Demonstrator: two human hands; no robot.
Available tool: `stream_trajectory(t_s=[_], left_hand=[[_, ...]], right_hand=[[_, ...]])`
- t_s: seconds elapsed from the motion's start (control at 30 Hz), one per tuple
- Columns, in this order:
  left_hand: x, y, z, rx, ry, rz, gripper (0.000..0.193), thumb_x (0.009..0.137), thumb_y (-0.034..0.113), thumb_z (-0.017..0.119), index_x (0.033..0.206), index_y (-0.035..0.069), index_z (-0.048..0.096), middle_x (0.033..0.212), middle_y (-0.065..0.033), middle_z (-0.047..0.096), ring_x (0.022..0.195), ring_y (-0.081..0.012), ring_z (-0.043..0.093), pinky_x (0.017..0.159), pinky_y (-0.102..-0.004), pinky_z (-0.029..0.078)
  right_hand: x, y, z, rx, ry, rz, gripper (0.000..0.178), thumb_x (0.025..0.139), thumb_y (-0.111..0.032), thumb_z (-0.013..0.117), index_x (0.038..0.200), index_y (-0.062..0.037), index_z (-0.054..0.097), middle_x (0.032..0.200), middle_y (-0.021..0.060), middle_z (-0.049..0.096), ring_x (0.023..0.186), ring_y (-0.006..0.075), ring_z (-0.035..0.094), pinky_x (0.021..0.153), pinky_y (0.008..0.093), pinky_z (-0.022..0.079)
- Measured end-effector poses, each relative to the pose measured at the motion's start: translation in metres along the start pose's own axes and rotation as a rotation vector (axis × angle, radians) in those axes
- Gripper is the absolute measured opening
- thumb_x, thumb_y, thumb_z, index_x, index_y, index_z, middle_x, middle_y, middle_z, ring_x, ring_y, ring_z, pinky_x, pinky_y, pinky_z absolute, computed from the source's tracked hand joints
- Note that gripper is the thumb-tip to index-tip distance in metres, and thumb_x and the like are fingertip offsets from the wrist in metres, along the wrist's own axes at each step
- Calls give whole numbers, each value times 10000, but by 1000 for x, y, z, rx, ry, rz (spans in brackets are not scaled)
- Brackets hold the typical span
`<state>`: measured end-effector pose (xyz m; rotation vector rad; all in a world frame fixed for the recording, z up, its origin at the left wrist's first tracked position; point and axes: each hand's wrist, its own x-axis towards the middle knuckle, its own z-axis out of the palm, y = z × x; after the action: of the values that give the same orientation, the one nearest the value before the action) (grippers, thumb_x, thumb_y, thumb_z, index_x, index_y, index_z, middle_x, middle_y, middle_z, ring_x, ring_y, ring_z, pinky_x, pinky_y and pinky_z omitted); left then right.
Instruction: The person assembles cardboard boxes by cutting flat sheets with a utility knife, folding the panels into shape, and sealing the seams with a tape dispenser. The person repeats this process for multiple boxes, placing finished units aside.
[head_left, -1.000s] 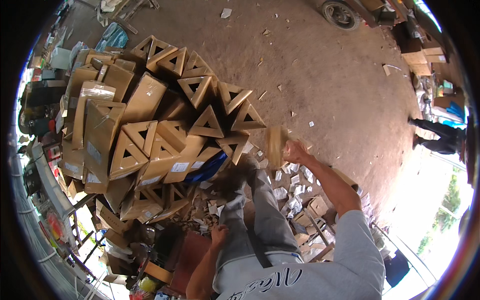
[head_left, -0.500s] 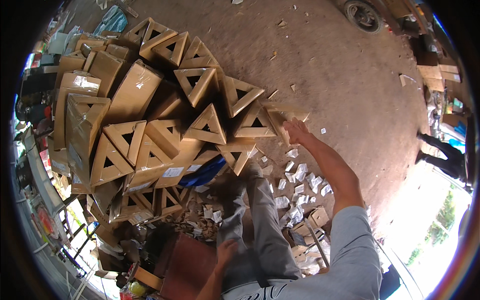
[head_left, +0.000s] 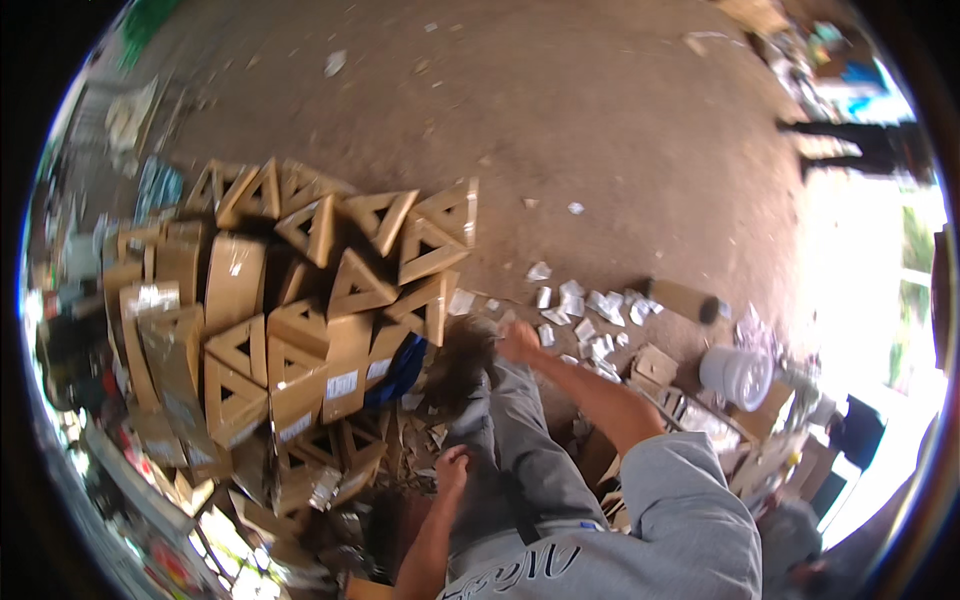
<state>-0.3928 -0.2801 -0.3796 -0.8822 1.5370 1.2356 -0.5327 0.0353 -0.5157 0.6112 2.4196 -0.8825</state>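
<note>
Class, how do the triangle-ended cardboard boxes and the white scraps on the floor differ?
Colour: the boxes are brown, the scraps white.
Size: each box is far larger than any scrap.
Arrangement: the boxes are stacked, the scraps scattered.
Place: the boxes are left of the right hand, the scraps mostly right of it.
Shared: both groups have many pieces.

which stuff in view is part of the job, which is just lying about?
Likely part of the job:
triangular cardboard boxes, stacked to the left of the right hand

Seemingly just lying about:
white paper scraps, scattered to the right of that hand
brown tube, just beyond the scraps
white bucket, farther right
</note>
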Motion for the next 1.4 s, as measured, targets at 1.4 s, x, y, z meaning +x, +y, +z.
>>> stream_trajectory(t_s=[1.4], left_hand=[[-298,-363,397,2038,-1344,183,415,977,186,656,1303,-70,657,1027,-121,753,867,-186,699,754,-306,561]], right_hand=[[-885,93,157,976,1946,1620,513,773,-422,821,1074,-15,736,1118,254,707,1112,471,594,1065,531,418]])
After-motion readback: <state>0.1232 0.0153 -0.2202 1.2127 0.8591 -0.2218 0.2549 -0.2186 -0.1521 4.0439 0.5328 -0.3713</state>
